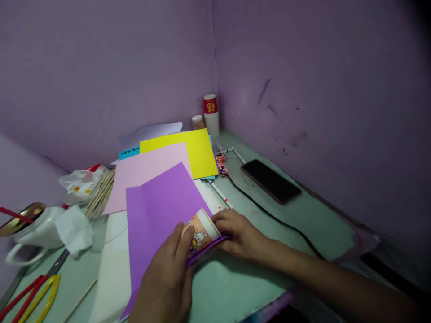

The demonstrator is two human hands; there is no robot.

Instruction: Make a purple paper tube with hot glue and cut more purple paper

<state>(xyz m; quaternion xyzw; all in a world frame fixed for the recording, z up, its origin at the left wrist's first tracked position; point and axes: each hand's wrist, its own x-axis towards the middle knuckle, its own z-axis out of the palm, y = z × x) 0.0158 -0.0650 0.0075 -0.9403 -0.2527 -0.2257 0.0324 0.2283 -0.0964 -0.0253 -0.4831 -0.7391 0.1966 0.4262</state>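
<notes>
A paper cup [201, 234] with a cartoon rabbit lies on its side, tilted, on a sheet of purple paper [156, 204]. My left hand [170, 264] is wrapped round the cup from the near left, its thumb on the printed side and the paper's near edge caught along with it. That edge curls up against the cup's lower side. At the cup's white-rimmed end, my right hand [235, 231] has its fingers closed on the raised edge of the purple paper. The fingertips behind the cup and paper are partly hidden.
Pink paper [148, 177] and yellow paper [198, 154] lie beyond. A phone [271, 181] and black cable [269, 217] are on the right. Scissors [40, 287], a white mug [37, 231] and wooden sticks [102, 193] sit left. Red and white cups [211, 117] stand in the corner.
</notes>
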